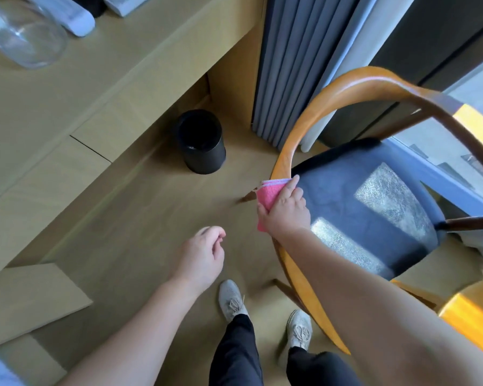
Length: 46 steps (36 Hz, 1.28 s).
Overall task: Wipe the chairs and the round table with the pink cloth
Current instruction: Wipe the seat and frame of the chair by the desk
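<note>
Pressing pink cloth (267, 196) on chair (286, 151) rail edge, right hand (286, 211).

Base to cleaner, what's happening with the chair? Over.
Right hand grips pink cloth on chair rail. Left hand idle, empty. Black bin stands apart, nothing blocking.

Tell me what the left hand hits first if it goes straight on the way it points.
Likely the chair's wooden leg beside the pink cloth; the left hand aims up-right toward it. Depth is unclear, so it might pass above the leg.
</note>
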Each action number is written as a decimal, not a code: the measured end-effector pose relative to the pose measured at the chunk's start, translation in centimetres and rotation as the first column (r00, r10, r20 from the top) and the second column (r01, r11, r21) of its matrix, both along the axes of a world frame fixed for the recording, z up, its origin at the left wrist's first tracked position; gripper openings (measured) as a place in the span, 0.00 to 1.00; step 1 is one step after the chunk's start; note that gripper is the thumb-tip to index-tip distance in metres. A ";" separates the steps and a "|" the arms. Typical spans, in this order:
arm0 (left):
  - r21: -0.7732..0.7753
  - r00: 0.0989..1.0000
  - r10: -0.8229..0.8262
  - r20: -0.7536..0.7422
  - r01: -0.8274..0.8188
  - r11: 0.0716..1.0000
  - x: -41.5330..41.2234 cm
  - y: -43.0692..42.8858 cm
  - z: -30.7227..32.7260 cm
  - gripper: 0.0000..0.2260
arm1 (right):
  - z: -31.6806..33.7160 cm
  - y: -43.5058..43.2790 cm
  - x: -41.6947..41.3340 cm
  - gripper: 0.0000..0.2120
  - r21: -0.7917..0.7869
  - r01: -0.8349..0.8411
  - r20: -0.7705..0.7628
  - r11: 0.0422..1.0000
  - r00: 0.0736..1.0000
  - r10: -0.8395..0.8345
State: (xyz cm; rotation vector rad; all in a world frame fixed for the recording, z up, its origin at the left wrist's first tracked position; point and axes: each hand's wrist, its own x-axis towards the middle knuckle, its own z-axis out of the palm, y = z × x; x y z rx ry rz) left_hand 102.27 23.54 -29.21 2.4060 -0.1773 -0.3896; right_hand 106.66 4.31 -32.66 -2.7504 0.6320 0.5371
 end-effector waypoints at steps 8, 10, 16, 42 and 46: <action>-0.006 1.000 -0.031 -0.003 0.031 0.999 2.0 -0.7 0.7 0.10 | 2.7 -6.5 -0.1 0.28 -0.021 -0.628 0.170 0.778 0.765 0.621; -0.008 1.000 -0.031 0.007 0.031 0.999 2.2 -1.3 0.7 0.10 | 2.5 -7.9 0.9 0.24 -0.072 -0.802 0.260 0.592 0.558 0.788; 0.003 0.999 0.027 0.034 -0.028 1.000 2.3 -3.0 0.7 0.09 | 1.5 -8.6 3.3 0.18 -0.115 -0.991 0.369 0.065 0.018 0.929; 0.085 0.991 0.115 0.066 -0.120 0.989 7.8 -10.5 0.9 0.08 | -2.3 -12.0 16.4 0.18 -0.258 -0.941 0.474 0.219 0.074 0.877; 0.129 0.994 0.085 0.066 -0.093 0.987 9.2 -11.4 1.4 0.08 | -2.2 -12.8 17.4 0.19 -0.311 -0.912 0.464 0.269 0.102 0.880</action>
